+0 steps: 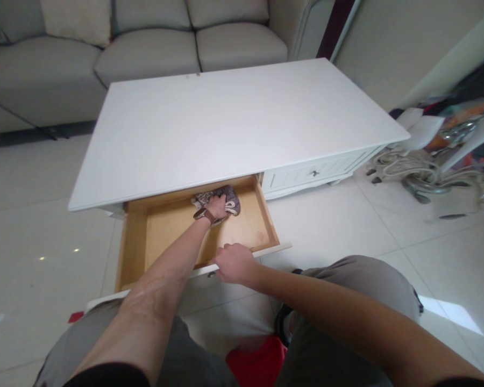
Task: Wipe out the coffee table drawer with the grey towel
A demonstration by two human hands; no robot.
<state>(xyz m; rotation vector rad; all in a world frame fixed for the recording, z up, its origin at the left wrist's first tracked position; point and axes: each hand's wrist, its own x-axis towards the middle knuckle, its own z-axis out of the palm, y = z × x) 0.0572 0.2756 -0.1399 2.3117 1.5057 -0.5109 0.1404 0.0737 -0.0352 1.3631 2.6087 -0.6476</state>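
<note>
My left hand (216, 207), with a brown-strapped watch at its wrist, reaches into the pulled-out wooden drawer (165, 226). It presses on a bunched dark patterned cloth (233, 199) with a pale edge, its fingers curled into the fabric near the drawer's back. My right hand (236, 263) is closed over the top edge of the white drawer front (272, 250), just beside a small metal knob (212, 274). Its fingertips are partly hidden.
The drawer belongs to a white coffee table (242, 123); a second drawer (314, 173) on the right is closed. A grey sofa (153, 51) stands behind. Coiled hoses (411, 166) lie at right. A red object (258, 363) sits on the floor between my legs.
</note>
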